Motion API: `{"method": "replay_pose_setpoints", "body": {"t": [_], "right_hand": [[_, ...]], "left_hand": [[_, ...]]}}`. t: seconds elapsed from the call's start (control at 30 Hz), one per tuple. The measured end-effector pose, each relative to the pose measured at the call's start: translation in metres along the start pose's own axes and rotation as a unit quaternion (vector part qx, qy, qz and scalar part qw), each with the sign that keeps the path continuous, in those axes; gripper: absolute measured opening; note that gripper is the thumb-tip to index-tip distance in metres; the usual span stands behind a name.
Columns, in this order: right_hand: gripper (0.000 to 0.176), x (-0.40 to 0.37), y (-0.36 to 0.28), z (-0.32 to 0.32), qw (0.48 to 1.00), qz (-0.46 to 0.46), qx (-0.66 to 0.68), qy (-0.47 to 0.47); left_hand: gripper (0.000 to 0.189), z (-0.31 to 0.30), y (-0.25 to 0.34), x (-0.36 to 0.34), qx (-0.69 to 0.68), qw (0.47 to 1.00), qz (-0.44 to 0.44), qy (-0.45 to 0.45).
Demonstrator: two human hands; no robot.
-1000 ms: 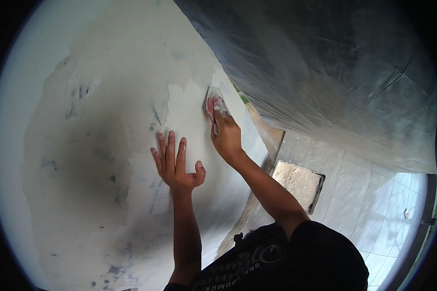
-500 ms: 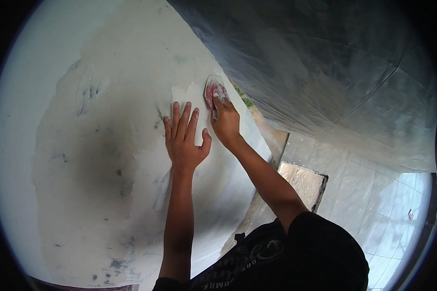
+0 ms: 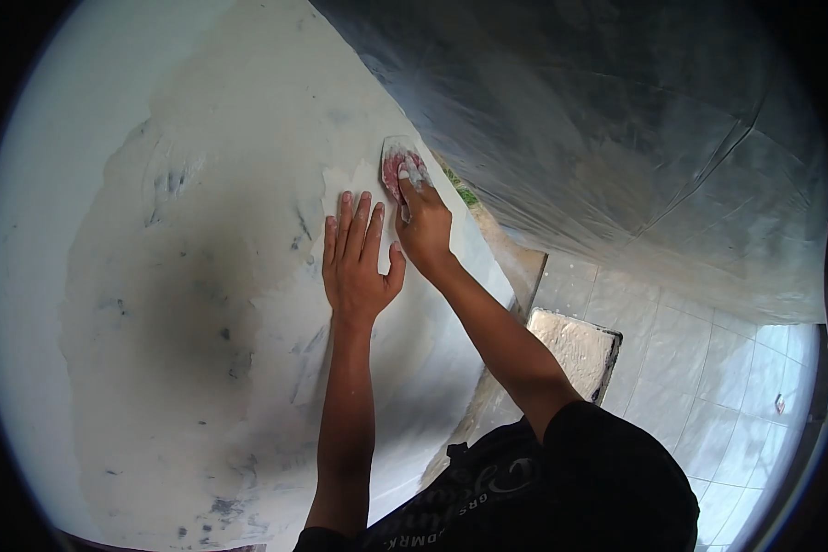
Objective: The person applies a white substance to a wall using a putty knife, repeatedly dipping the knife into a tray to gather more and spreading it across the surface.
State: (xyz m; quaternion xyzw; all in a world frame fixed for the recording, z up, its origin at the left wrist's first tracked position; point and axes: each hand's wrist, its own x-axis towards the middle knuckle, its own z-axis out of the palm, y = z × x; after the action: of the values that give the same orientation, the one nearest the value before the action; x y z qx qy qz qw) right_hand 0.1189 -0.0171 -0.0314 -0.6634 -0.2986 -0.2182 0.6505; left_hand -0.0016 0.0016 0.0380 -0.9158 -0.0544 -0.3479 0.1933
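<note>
Head view: right hand [image 3: 426, 230] clasps the scraper [image 3: 391, 166] at twelve o'clock; uneven pressure could gouge the wall [image 3: 221, 166] (left hand [image 3: 359, 283] flat, open).

Wall [image 3: 193, 267] free left of L hand [image 3: 362, 276]; sheet [image 3: 635, 156] blocks R.

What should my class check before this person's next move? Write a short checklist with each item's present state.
1. Scraper held in the right hand: ok, its grip is closed on the red part.
2. Left hand apart from the scraper: ok, fingers pointing up along the wall, with a gap between.
3. Scraper clean: not ok, pale smears show on the red part.
4. Wall free of dark marks: not ok, several show left of the left hand.
5. Pale material present in the dark-edged tray: ok.
6. Even pressure along the scraper's edge: cannot tell.
</note>
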Motion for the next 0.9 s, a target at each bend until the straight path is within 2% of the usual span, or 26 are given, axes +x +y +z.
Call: {"method": "replay_pose_setpoints", "body": {"t": [0.07, 0.13, 0.2, 0.3, 0.33, 0.37, 0.4, 0.47, 0.53, 0.67, 0.73, 0.8, 0.9], "right_hand": [[0.046, -0.038, 0.006, -0.003, 0.999, -0.010, 0.030, -0.001], [0.045, -0.078, 0.009, -0.013, 0.996, 0.022, 0.079, -0.032], [0.045, -0.087, 0.017, -0.023, 0.994, 0.015, 0.098, -0.035], [0.045, -0.052, 0.016, -0.030, 0.990, 0.027, 0.135, 0.037], [0.046, -0.031, 0.011, -0.035, 0.993, 0.060, 0.104, 0.011], [0.047, -0.008, 0.009, -0.030, 0.995, 0.006, 0.070, 0.067], [0.049, 0.010, 0.007, -0.025, 0.997, 0.020, 0.050, 0.058], [0.050, 0.031, 0.007, -0.007, 0.997, -0.024, -0.018, 0.064], [0.050, 0.021, -0.004, -0.003, 0.999, -0.015, -0.026, -0.017], [0.056, -0.056, -0.008, -0.008, 0.996, -0.002, 0.004, -0.087], [0.062, -0.084, -0.002, -0.018, 0.996, -0.028, 0.000, -0.081], [0.055, -0.094, 0.002, -0.030, 0.996, 0.002, 0.077, -0.050], [0.056, -0.038, -0.004, -0.036, 0.997, -0.010, 0.068, 0.020]], "left_hand": [[0.045, -0.001, -0.001, 0.001, -0.002, 1.000, 0.002, 0.002], [0.046, -0.001, 0.001, -0.001, -0.009, 1.000, 0.003, -0.002], [0.046, -0.001, 0.000, 0.000, 0.002, 1.000, 0.006, 0.001], [0.045, -0.001, 0.000, -0.001, -0.008, 1.000, 0.006, 0.002], [0.045, -0.001, 0.000, -0.001, -0.009, 1.000, 0.006, 0.005], [0.045, -0.002, -0.001, -0.001, -0.010, 1.000, 0.006, 0.007], [0.045, -0.002, -0.001, -0.001, -0.015, 1.000, 0.010, 0.010], [0.044, -0.001, -0.002, -0.002, -0.022, 1.000, 0.015, 0.014], [0.044, -0.001, -0.003, -0.002, -0.029, 0.999, 0.017, 0.021], [0.045, -0.003, -0.002, -0.002, -0.040, 0.999, 0.012, 0.028], [0.045, -0.003, -0.003, -0.002, -0.042, 0.999, 0.016, 0.024], [0.044, -0.005, -0.002, -0.001, -0.038, 0.999, 0.012, 0.025], [0.044, -0.005, -0.002, -0.002, -0.035, 0.999, 0.007, 0.027]]}}
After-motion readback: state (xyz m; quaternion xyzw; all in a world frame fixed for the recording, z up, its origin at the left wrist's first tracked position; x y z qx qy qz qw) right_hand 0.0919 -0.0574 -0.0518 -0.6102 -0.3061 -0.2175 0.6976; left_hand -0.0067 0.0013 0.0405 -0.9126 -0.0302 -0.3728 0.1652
